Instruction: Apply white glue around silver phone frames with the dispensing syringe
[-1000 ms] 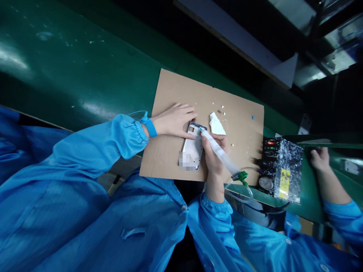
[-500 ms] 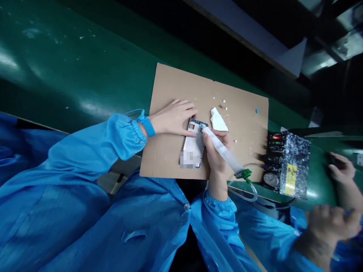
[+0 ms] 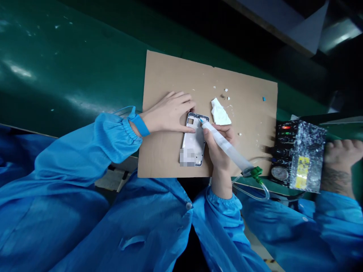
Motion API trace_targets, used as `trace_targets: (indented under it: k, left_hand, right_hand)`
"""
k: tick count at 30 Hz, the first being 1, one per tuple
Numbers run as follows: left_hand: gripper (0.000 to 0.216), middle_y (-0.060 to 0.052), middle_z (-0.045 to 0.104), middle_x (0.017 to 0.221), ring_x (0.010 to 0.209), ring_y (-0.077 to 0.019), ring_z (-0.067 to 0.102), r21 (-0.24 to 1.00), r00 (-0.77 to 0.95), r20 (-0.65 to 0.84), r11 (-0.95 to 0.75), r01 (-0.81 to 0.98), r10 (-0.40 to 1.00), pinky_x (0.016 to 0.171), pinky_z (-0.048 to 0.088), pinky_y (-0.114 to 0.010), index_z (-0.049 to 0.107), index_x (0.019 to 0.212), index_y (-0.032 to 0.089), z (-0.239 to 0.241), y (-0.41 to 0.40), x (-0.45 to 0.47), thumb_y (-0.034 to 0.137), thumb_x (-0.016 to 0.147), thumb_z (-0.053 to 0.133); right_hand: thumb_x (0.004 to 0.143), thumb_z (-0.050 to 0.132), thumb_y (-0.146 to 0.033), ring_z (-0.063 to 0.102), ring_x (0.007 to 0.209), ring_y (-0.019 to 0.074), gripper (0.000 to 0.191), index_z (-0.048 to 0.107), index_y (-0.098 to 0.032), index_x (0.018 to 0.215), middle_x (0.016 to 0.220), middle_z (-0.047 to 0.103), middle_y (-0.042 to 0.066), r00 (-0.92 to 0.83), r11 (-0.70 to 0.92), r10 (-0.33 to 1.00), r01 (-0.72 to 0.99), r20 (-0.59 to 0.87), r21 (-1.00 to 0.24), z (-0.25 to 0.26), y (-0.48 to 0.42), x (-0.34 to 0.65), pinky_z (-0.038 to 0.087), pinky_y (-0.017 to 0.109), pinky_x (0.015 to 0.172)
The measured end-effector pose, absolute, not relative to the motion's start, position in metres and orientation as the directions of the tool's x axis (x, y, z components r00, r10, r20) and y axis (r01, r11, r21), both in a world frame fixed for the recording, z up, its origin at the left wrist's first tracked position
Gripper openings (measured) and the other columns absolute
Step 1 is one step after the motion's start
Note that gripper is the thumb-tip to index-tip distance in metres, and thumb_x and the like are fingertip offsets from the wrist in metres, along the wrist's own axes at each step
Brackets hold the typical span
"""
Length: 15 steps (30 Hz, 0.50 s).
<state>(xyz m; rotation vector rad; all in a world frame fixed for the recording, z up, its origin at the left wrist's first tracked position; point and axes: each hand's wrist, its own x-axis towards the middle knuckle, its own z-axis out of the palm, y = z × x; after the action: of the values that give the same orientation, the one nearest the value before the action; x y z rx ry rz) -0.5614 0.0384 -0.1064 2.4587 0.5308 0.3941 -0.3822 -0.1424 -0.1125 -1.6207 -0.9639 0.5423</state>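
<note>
A phone frame (image 3: 193, 139), pale inside with a dark rim, lies on a sheet of cardboard (image 3: 167, 158). My left hand (image 3: 172, 111) steadies it, thumb on its left side and curled fingers by its top left corner. A blue band circles that wrist. My right hand (image 3: 219, 145) is closed around a whitish glue syringe (image 3: 224, 147), slanted with its blue needle tip at the upper part of the frame. From the syringe's back end a green cap (image 3: 256, 173) leads into a clear hose. A blurred patch covers the frame's lower end.
A crumpled white tissue (image 3: 220, 112) and several small white crumbs lie on the cardboard. Right of it stands a paint-spattered control box (image 3: 299, 155) with a gauge. Another person's hand (image 3: 343, 153) is beyond the box. The bench (image 3: 70, 68) is green.
The view has shifted slightly. The needle tip has moved a little left along the frame's upper end. The other person's nearer arm has moved up beside the control box.
</note>
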Motion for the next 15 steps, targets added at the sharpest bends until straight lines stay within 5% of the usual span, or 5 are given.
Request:
trace_targets:
  k: [15]
  left_hand:
    - [0.055,-0.013,0.070,0.125,0.128,-0.0382,0.060,0.596,0.880,0.160,-0.754,0.274,0.447,0.112,0.044,-0.054,0.070,0.120,0.022,-0.1021,0.0377,-0.5624,0.068,0.093,0.079]
  right_hand:
    - [0.095,0.090,-0.047,0.080,0.085,0.0223,0.031,0.070,-0.024,0.106,0.098,0.082,0.006,0.543,-0.063,0.834,0.268,0.097,-0.961,-0.1094,-0.1442,-0.3823,0.069,0.036,0.072]
